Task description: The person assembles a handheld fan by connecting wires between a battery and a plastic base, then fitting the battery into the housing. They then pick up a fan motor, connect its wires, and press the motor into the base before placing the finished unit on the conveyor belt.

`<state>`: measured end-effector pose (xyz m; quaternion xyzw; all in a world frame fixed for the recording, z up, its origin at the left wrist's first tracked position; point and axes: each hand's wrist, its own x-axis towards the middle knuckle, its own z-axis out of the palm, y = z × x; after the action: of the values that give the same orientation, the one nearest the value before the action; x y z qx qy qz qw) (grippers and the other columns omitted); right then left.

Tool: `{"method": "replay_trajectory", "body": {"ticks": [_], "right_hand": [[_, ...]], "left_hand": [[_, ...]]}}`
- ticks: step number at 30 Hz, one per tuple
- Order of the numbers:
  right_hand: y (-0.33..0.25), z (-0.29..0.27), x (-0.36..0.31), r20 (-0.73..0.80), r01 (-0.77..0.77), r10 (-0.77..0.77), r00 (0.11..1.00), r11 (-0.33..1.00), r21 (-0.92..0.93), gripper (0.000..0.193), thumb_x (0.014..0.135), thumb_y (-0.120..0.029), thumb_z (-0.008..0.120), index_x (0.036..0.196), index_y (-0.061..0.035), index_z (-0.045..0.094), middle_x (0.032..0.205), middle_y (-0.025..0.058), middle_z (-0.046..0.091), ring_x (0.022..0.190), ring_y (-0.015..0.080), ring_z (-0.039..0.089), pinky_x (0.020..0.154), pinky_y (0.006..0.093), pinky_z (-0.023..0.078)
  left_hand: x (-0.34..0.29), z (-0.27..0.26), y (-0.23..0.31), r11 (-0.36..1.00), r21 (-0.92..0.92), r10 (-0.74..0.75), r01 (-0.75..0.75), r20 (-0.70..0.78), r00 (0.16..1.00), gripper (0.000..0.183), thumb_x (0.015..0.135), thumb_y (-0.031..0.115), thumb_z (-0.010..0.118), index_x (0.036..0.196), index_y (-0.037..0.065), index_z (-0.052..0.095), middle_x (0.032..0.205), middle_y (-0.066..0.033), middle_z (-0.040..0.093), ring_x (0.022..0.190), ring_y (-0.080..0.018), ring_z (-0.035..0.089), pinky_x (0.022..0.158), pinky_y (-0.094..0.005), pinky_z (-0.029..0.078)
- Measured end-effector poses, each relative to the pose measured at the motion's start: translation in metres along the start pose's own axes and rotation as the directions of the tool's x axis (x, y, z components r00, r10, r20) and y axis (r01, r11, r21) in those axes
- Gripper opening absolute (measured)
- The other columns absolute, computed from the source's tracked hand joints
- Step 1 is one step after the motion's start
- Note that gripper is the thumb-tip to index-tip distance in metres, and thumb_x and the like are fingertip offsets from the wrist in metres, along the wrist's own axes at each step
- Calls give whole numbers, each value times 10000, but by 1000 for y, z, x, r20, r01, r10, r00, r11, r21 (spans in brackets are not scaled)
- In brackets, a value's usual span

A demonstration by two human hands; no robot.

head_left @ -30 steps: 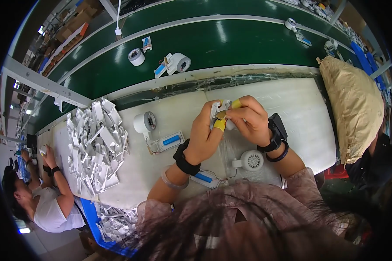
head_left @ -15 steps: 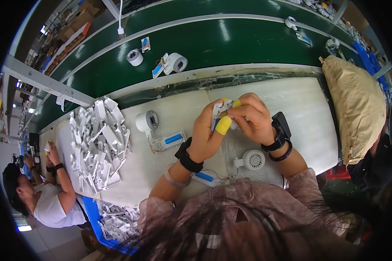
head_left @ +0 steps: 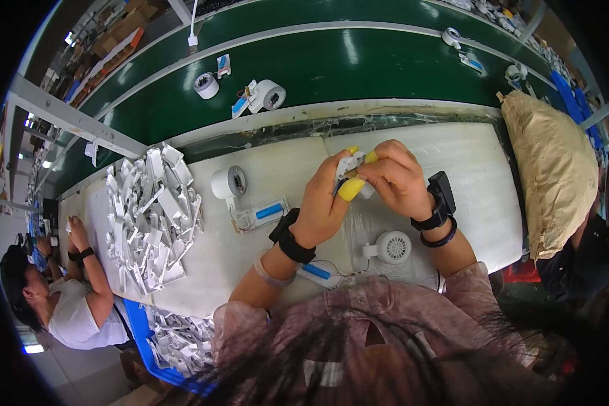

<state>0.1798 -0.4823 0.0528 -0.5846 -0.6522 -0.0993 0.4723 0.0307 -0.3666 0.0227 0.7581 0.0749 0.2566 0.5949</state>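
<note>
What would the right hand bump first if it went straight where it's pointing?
The right hand would probably meet the small white part in the left hand first, though depth is hard to judge.

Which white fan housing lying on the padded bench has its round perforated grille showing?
The white fan housing nearest the right hand; the other, beside the pile of white parts, shows a grey-rimmed face.

Glare streaks the green belt (head_left: 399, 74), while the curved, dark-cornered edges seem soft.
</note>
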Motion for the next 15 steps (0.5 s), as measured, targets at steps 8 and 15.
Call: {"method": "replay_trajectory", "body": {"ticks": [8,15], "right_hand": [[1,-1,0,21,0,1,1000,1000,-7,233,691,15,731,893,-96,694,866,78,563,796,273,569,673,361,487],[-4,6,0,8,-13,13,1000,1000,-26,222,690,28,727,881,-71,672,845,83,564,753,273,571,640,356,471]], "left_hand": [[2,2,-3,994,46,100,-99,-11,995,399,981,85,466,1357,-30,402,899,-49,569,639,-76,509,557,-224,446],[2,2,-3,995,57,78,-76,-44,996,348,999,110,424,1313,-40,444,835,-48,586,590,-79,495,516,-224,420]]}}
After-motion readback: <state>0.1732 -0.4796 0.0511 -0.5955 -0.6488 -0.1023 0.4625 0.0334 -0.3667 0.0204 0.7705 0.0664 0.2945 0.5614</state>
